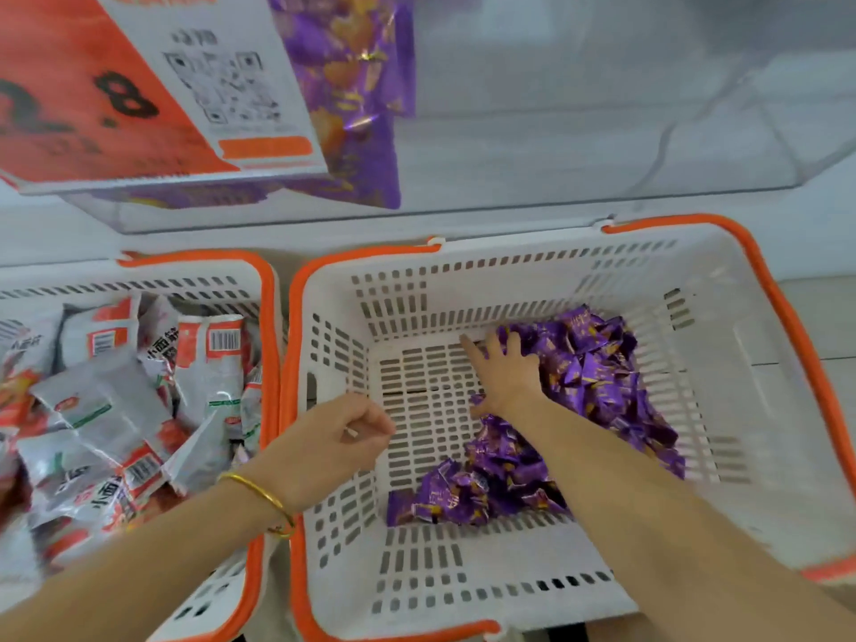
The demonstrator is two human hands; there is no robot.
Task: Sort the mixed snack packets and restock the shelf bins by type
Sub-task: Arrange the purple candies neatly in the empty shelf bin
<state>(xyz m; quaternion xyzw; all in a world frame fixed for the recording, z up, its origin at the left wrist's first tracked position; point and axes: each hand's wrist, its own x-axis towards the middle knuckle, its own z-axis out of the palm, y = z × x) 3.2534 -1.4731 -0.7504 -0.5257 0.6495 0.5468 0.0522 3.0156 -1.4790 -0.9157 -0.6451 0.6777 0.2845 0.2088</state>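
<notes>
While both arms reach forward, two white baskets with orange rims sit side by side below a shelf. The right basket (509,266) holds purple packets (593,363), heaped along its right wall and trailing down to its near edge. The left part of its slotted floor (417,400) is bare. The left basket (139,282) is crowded with white-and-red packets (116,400), some showing barcodes, lying at all angles up to its right rim.

Above the baskets stands a clear shelf bin (602,132). Purple snack bags (352,85) fill only its left end, behind an orange-and-white price sign (139,85) with a square code. The rest of the bin looks see-through and unfilled.

The right hand (505,373) is deep in the right basket, fingers spread wide, palm down on the left edge of the purple heap near the far wall. The left hand (333,437) hangs over the left side of the same basket, just inside its left rim, fingers curled in with the thumb against them. Whether it pinches anything cannot be told. A gold bracelet (264,498) circles that wrist.

The two baskets' facing rims nearly touch. Open room lies over the bare floor between the two hands.
</notes>
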